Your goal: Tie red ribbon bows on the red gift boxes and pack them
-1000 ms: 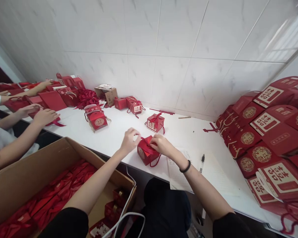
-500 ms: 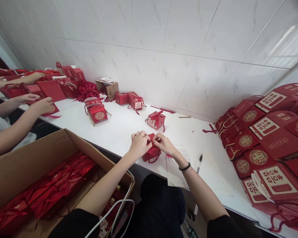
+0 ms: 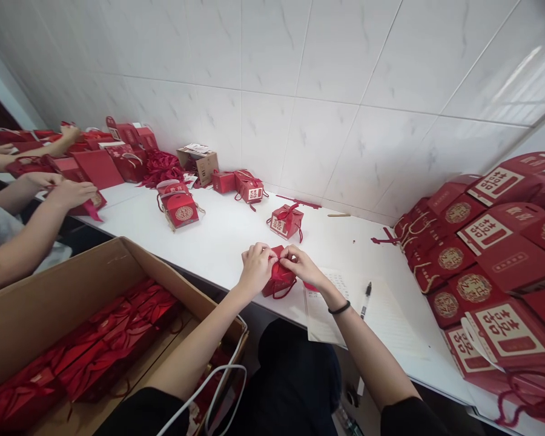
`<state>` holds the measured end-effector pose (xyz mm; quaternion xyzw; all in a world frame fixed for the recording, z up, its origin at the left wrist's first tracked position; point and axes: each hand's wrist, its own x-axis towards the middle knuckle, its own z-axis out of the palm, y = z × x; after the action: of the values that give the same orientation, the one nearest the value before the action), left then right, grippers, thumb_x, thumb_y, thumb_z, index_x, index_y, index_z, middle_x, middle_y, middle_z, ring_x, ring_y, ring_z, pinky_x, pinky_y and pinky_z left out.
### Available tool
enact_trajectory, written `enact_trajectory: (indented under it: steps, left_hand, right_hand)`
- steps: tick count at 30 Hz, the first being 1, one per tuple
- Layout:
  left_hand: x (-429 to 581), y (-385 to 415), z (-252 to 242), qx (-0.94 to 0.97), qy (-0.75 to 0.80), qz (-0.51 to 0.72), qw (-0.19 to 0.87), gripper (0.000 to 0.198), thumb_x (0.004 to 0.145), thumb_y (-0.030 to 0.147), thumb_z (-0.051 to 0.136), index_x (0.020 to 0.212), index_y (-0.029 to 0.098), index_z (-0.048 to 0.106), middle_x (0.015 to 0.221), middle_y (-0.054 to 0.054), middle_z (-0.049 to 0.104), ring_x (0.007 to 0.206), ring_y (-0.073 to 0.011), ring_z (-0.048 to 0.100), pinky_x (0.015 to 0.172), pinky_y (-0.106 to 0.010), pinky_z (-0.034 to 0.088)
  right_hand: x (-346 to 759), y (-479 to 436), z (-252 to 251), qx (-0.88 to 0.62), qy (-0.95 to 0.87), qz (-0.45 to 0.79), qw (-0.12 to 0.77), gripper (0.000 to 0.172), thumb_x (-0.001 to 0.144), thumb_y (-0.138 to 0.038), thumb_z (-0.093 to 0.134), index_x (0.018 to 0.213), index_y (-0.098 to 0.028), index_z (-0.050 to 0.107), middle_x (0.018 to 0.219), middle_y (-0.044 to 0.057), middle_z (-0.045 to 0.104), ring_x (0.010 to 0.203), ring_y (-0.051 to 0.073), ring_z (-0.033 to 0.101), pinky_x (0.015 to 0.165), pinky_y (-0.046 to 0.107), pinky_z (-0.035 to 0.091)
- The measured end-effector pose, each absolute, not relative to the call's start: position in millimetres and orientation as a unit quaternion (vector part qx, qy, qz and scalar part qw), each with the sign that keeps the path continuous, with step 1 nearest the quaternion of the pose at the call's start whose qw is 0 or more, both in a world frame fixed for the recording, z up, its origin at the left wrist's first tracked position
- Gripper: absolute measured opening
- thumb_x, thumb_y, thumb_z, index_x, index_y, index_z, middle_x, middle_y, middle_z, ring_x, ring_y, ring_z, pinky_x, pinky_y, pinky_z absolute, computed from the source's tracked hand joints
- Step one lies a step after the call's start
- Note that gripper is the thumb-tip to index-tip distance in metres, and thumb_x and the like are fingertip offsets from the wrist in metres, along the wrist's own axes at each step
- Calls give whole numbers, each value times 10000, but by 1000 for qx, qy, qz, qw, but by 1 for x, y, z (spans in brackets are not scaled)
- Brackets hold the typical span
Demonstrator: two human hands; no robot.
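A small red gift box (image 3: pixel 279 286) with a dark red cord at its side sits at the table's front edge. My left hand (image 3: pixel 257 266) is at its upper left, fingers pinched on the red ribbon (image 3: pixel 280 269) across the top. From the right, my right hand (image 3: pixel 300 265) pinches the same ribbon, thumb and forefinger close to the left fingertips. The ribbon's knot is mostly hidden by my fingers. Just behind stands a similar red box (image 3: pixel 286 221) with a ribbon bow on top.
An open cardboard carton (image 3: pixel 131 254) holding several ribboned red boxes is at my left. Red boxes (image 3: pixel 476 284) are piled on the right. A notebook (image 3: pixel 324 321) and a pen (image 3: pixel 366 300) lie by my right arm. Co-workers' hands (image 3: pixel 70 195) handle red boxes at far left.
My hands stay at the ribbon with only slight finger movement. The view has shifted a little. At far left, a co-worker's hands have moved slightly over their box.
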<state>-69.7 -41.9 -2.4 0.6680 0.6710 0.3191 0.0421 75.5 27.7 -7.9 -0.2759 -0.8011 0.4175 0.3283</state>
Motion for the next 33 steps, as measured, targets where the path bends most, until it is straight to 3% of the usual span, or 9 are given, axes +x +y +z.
enact_trajectory:
  steps: [8,13,22,29,33]
  left_hand:
    - [-72,-44,-1,681,672,290,14,112,869,241,482,881,211,589,1046,-57,562,991,-218,481,844,-386,325]
    - [-70,-45,-3,672,669,316,-3,109,873,218,468,859,204,576,1040,-58,562,981,-213,479,819,-368,341]
    - [-69,-45,-11,649,680,340,25,108,868,182,450,843,205,552,1043,-49,544,988,-206,476,824,-355,356]
    - [-70,-43,-12,636,678,365,52,105,878,194,439,859,199,543,1049,-49,548,1004,-202,478,850,-357,353]
    - [-71,-44,-12,648,665,368,55,104,881,207,453,860,194,555,1058,-51,550,1015,-203,479,857,-371,339]
  right_hand:
    - [77,32,-10,-273,-783,461,317,142,765,-319,529,727,-183,540,744,-8,490,689,143,476,629,272,391]
    - [78,27,-5,-274,-798,434,316,138,752,-309,571,808,-184,574,834,15,528,774,161,489,703,297,390]
    - [82,28,1,-243,-799,467,289,72,733,-256,539,718,-186,537,746,-11,488,689,144,451,635,272,355]
    - [78,21,3,-279,-794,447,304,110,725,-276,580,776,-180,588,805,8,513,743,157,457,704,296,348]
    - [75,23,1,-298,-774,466,309,88,682,-269,590,690,-181,582,761,-3,488,713,153,443,697,296,342]
